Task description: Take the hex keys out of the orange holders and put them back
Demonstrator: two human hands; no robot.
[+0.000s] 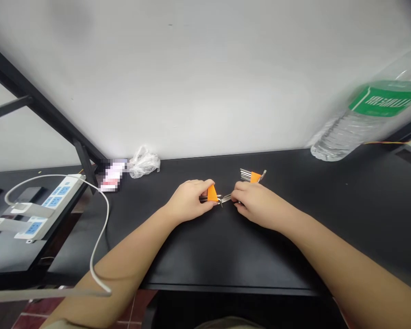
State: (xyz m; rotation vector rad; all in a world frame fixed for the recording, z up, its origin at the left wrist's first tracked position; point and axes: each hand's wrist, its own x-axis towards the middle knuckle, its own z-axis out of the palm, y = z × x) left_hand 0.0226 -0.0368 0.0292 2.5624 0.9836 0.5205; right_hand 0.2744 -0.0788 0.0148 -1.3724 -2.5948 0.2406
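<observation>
My left hand (193,200) is closed around an orange hex key holder (212,193), with dark keys sticking out of it toward the palm and a bent key end showing at its right side. Silvery hex keys (227,198) stretch from beside this holder to the fingertips of my right hand (255,204). Those right fingers are pinched together on the key ends, partly hiding them. Just behind the right hand lies a second orange hex key holder (255,177) with several silver keys in it; its lower part is covered by the hand.
A crumpled clear plastic bag (144,162) lies by the wall at the back left. The large water bottle (342,130) stands at the back right. On the left are a white power strip (51,208) and a pale cable (107,219) that loops over my left forearm.
</observation>
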